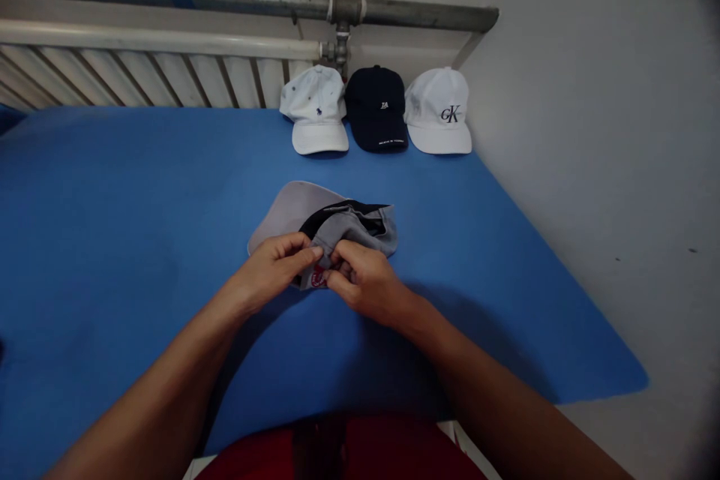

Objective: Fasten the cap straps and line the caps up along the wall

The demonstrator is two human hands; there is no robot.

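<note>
A grey baseball cap [298, 210] lies on the blue table in front of me, its brim toward the far left and its dark inside partly showing. My left hand [280, 264] pinches the cap's near edge between thumb and fingers. Close beside it, my right hand [363, 277] is closed on the same edge, fingers curled. A red patch with pale lettering shows on the cap between the two hands. Just what part of the edge the right fingertips grip is hidden.
Along the far edge stand a white cap [319, 109] with a small dark emblem, a black cap [376, 109] and a white cap with letters [439, 111]. Behind the blue table [140, 202] are a radiator [169, 79] and a metal pipe [253, 1]. A wall [590, 127] borders the right.
</note>
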